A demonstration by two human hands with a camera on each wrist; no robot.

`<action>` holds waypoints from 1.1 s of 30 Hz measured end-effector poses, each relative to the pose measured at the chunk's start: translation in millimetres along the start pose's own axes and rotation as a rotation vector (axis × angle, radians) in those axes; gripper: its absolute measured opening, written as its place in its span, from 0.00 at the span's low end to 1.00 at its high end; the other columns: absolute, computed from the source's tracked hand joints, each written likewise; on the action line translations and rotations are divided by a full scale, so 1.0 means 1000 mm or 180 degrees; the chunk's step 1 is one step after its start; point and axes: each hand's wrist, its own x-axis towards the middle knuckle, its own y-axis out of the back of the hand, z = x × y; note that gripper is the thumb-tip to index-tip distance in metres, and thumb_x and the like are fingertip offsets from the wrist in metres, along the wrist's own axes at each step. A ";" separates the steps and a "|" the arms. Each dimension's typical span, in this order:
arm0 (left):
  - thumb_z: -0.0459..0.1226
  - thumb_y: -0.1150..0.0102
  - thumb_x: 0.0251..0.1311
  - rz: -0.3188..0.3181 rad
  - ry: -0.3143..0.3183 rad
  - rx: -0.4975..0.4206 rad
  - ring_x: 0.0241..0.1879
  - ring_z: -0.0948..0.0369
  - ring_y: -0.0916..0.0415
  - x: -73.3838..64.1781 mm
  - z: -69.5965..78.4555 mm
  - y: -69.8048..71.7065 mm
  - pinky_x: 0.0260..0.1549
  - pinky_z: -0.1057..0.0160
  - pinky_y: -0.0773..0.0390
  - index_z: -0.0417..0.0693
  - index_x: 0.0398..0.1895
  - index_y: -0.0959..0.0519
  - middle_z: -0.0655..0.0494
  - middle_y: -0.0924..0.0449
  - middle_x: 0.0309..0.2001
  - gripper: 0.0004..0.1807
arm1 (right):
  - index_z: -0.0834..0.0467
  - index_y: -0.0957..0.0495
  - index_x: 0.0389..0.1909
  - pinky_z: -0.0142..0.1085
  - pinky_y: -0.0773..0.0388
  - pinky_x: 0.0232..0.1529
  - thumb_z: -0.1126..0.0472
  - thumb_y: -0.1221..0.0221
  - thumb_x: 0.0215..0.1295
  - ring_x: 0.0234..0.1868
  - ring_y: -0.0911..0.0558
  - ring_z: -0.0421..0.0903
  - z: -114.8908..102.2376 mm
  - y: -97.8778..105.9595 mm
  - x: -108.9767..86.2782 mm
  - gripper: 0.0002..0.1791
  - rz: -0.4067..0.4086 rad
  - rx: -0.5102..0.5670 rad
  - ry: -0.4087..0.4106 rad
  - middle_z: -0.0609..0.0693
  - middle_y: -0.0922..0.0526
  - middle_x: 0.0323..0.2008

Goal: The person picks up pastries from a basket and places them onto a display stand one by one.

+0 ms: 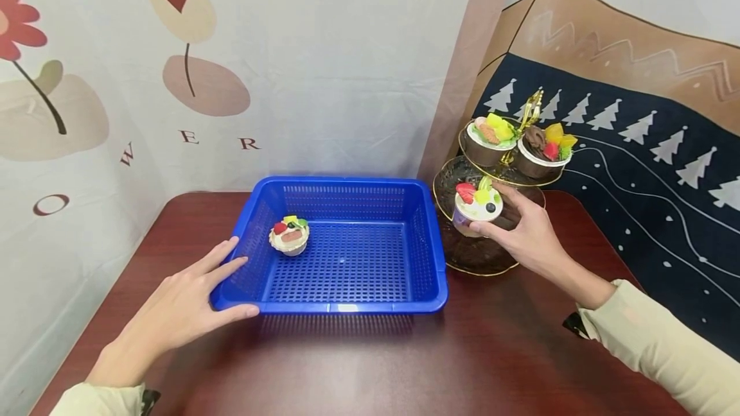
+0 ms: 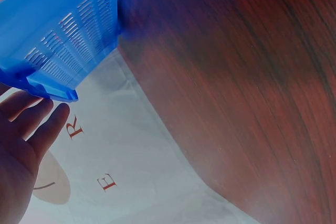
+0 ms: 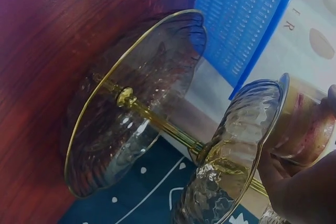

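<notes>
My right hand (image 1: 532, 233) pinches a dessert cup (image 1: 480, 206) between thumb and fingers, at the middle tier of a tiered stand (image 1: 488, 262). Strawberry, yellow fruit and a blueberry top its white cream. In the right wrist view the cup (image 3: 304, 124) is close to the glass tier's rim (image 3: 268, 140), partly hidden by the hand. At the left, my left hand (image 1: 179, 303) rests with fairly straight fingers on the left rim and front corner of a blue basket (image 1: 347, 307). A fruit tart (image 1: 290, 236) sits inside the basket, toward its left side.
On the stand's top tier are two brown cups, one with light cream and fruit (image 1: 490, 140), one with chocolate cream and fruit (image 1: 545, 151). A gold handle (image 1: 530, 110) rises above them. The dark red table (image 1: 358, 371) meets printed cloth (image 1: 335, 69) behind.
</notes>
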 end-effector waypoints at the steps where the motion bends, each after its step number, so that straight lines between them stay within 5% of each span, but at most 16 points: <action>1: 0.70 0.35 0.47 -0.0004 0.0001 0.0001 0.62 0.39 0.29 0.000 0.000 0.000 0.45 0.36 0.24 0.46 0.65 0.23 0.48 0.39 0.74 0.48 | 0.65 0.32 0.68 0.19 0.27 0.49 0.62 0.26 0.55 0.53 0.20 0.54 0.001 0.001 0.000 0.41 0.0002 -0.0010 0.0001 0.61 0.22 0.59; 11: 0.70 0.35 0.47 -0.0074 0.0001 -0.0009 0.63 0.39 0.30 0.002 0.000 0.001 0.47 0.37 0.24 0.47 0.65 0.24 0.48 0.40 0.75 0.49 | 0.67 0.29 0.65 0.16 0.27 0.43 0.57 0.26 0.56 0.49 0.18 0.54 0.006 0.010 0.002 0.38 0.0032 -0.0232 -0.0229 0.63 0.20 0.55; 20: 0.70 0.36 0.48 -0.0077 0.0012 0.0017 0.63 0.39 0.30 0.001 -0.001 0.002 0.47 0.36 0.24 0.46 0.65 0.24 0.48 0.40 0.75 0.49 | 0.64 0.26 0.61 0.19 0.30 0.40 0.52 0.25 0.53 0.44 0.23 0.44 0.017 0.025 0.002 0.37 0.0162 -0.0580 -0.0302 0.61 0.18 0.51; 33: 0.70 0.36 0.48 -0.0033 0.0004 0.0013 0.62 0.39 0.29 0.001 -0.001 0.001 0.45 0.36 0.24 0.47 0.65 0.24 0.49 0.40 0.74 0.48 | 0.63 0.30 0.62 0.38 0.32 0.44 0.55 0.25 0.51 0.49 0.23 0.56 0.038 0.039 0.004 0.39 0.0270 -0.0858 -0.0303 0.63 0.20 0.52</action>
